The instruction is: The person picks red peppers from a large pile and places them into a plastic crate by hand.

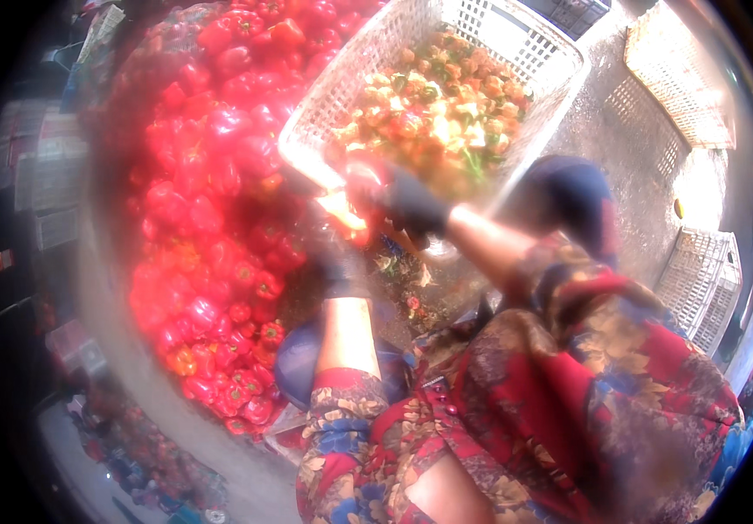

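My right hand (417, 207), in a dark glove, is closed on a red bell pepper (364, 175) by the near edge of the white crate. Just left of it is my left hand (331, 262), also dark-gloved; blur hides its fingers. A bright orange-yellow patch (341, 211) shows between the hands, too glared to identify. The white slatted crate (307, 162) contains many orange and yellowish pepper pieces (446, 113) with green bits. To the left lies a large heap of red bell peppers (210, 192).
Scraps (411, 272) lie on the floor beneath my hands. White crates (682, 79) stand at the far right, and another crate (698, 284) is nearer on the right. A pale curved edge (119, 323) runs along the heap's left side.
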### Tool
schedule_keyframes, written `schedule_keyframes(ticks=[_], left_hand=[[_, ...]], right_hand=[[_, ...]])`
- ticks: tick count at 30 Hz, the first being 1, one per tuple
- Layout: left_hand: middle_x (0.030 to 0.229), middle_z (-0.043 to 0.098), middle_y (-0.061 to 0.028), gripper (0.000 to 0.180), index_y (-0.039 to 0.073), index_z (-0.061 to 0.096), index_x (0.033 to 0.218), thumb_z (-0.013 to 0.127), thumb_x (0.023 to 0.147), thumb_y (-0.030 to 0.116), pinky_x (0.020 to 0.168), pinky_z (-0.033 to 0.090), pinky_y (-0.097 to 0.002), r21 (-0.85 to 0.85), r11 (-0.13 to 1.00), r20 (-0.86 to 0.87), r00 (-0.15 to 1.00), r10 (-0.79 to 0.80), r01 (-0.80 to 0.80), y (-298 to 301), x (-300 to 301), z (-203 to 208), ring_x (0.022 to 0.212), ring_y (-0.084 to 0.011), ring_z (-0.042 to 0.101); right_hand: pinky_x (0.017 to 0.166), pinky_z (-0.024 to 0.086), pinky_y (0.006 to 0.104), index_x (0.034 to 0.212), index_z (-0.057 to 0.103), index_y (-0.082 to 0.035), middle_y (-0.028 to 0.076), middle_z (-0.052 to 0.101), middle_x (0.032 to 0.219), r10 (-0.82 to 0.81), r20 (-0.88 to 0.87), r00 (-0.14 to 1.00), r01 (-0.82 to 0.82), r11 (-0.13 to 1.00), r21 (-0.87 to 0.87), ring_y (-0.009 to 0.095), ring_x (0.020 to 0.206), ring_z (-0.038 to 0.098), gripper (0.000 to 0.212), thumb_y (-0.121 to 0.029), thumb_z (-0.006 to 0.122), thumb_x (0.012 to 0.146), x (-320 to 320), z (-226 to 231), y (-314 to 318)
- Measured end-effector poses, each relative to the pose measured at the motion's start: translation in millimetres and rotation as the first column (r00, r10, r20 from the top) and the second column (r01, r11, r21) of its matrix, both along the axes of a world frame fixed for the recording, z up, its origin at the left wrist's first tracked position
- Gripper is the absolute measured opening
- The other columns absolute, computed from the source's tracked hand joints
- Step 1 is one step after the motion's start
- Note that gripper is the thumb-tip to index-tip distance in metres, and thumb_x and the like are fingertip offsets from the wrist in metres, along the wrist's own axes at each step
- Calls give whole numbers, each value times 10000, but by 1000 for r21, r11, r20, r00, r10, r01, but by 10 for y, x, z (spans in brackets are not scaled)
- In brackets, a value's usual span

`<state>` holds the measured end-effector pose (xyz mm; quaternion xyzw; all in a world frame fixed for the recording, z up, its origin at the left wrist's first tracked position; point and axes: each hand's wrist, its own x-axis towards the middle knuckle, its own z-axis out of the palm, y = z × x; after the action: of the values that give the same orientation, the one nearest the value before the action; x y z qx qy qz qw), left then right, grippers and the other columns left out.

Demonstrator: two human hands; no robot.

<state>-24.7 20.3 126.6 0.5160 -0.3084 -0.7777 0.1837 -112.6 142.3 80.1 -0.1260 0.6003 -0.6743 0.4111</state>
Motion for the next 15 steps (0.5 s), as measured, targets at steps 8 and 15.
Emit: schedule_keyframes(ticks=[8, 15], left_hand=[[1006, 572, -28, 372, 58, 550, 1121, 486, 1001, 404, 781, 472, -302, -336, 922, -159, 954, -255, 191, -178, 189, -771, 906, -147, 534], [1052, 584, -38, 409, 4, 589, 1088, 634, 933, 380, 843, 469, -307, -727, 633, -39, 904, -426, 266, -21, 209, -479, 960, -147, 544]], right_hand=[[831, 489, 365, 1335, 498, -81, 116, 637, 1143, -6, -246, 969, 7, 1000, 1, 204, 998, 606, 545, -409, 626, 919, -85, -2, 76], [895, 468, 420, 1217, 582, -28, 214, 659, 1071, -43, -368, 929, 128, 970, 209, 312, 991, 643, 423, -318, 602, 911, -278, 871, 162]])
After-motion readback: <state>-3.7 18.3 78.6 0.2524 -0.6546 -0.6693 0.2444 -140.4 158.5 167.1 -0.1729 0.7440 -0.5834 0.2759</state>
